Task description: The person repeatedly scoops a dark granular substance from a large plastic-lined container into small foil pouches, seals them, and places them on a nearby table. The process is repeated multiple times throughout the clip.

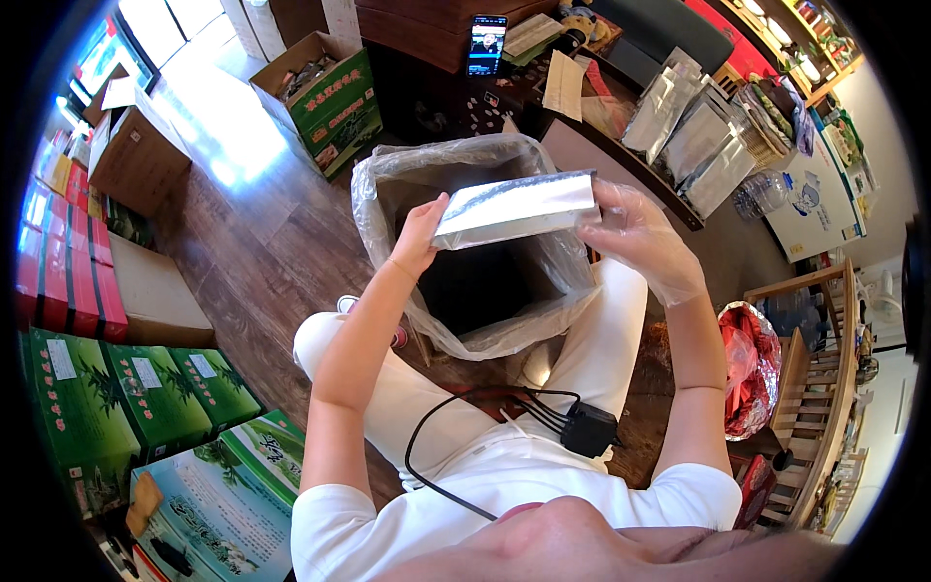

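Note:
A flat, silver foil bag (520,207) spans the space between both hands, above a cardboard box lined with a clear plastic bag (502,345). My bare left hand (422,236) grips the foil bag's left end, thumb on top. My right hand (640,233), in a clear plastic glove, holds its right end. The lined box stands between the knees, and its inside is dark. More silver foil bags (698,134) stand in a group on the low table at the upper right.
Past the lined box, a lit phone (486,46) stands on a dark table. A green carton (338,109) stands on the floor to its left. Green boxes (160,393) are stacked at the lower left. A foil-lined basket (749,371) and a wooden chair (814,407) are at the right.

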Tool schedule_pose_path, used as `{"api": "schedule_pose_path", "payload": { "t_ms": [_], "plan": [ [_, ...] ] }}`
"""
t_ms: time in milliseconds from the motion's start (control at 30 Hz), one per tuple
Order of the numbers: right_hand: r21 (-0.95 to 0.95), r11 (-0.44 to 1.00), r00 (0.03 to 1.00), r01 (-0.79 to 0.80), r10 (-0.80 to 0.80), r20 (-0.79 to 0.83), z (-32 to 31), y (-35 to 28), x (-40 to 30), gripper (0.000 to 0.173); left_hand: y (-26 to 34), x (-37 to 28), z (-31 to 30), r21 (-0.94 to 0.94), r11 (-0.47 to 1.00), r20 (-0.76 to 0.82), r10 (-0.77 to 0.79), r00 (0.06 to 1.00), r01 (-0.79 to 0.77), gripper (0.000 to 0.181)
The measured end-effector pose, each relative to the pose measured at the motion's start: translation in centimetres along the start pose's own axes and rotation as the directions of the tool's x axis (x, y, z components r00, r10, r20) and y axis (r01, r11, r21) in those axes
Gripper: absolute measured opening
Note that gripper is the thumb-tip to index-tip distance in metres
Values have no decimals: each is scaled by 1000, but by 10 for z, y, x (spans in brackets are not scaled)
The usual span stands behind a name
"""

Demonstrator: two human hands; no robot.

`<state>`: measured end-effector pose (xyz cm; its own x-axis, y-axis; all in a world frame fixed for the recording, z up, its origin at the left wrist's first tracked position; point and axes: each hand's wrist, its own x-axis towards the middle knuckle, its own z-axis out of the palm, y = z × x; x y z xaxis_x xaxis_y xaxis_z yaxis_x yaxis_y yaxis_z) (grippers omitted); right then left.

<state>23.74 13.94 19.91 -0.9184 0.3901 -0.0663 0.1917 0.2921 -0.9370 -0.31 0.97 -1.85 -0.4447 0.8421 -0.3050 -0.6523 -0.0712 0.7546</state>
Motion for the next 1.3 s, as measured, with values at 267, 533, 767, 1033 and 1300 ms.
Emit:
{"api": "schedule_pose_path", "payload": {
  "t_ms": [267, 533, 767, 1033, 1300],
  "plan": [
    [-239, 967, 994, 87, -68, 87, -1, 18, 8, 30, -7, -1, 12, 14, 978, -60, 208, 976, -207, 36],
    [-418, 890, 981, 185, -140, 136, 1, 9, 7, 25, -2, 1, 4, 596, 726, -106, 494, 863, -342, 26],
    [-548, 721, 905, 425, -342, 252, 0, 16, 17, 31, -1, 8, 3, 667, 623, -72, 600, 797, -409, 25],
    [-546, 700, 888, 460, -366, 279, 1, 22, 21, 43, 3, 1, 8, 692, 558, -4, 637, 771, -458, 23],
    [-825, 145, 757, 547, -507, 413, 21, 33, 38, 35, 9, -16, 28, 706, 492, 61, 674, 736, -509, 20]
  ]
}}
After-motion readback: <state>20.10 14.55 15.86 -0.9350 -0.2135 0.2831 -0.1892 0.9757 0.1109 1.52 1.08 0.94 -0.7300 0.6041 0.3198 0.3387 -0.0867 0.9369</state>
